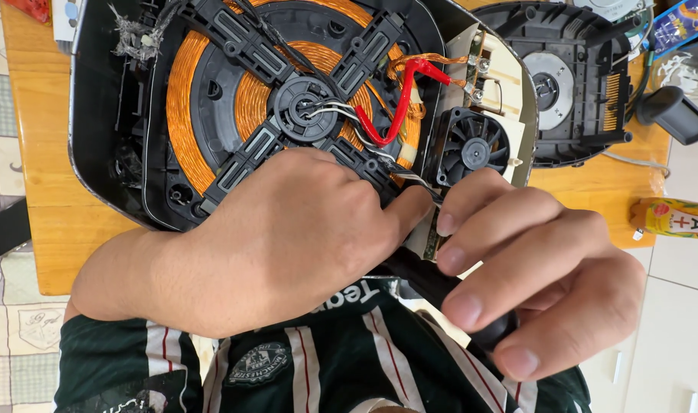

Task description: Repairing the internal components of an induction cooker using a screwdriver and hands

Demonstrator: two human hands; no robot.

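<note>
Copper coil (pixel 182 99) lies bare under my left hand (pixel 288 237), which presses the open cooker (pixel 104 115) on the worktop (pixel 50 191); my right hand (pixel 540 275), gripping a black-handled tool (pixel 441 287), could slip and nick the wires (pixel 341 115).

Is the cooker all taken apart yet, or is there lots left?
Done: the cooker is open, showing the copper coil. In hand: the left hand steadies the frame, and the right hand works a black-handled tool near the circuit board. Left: coil, fan and red wire remain mounted.
</note>
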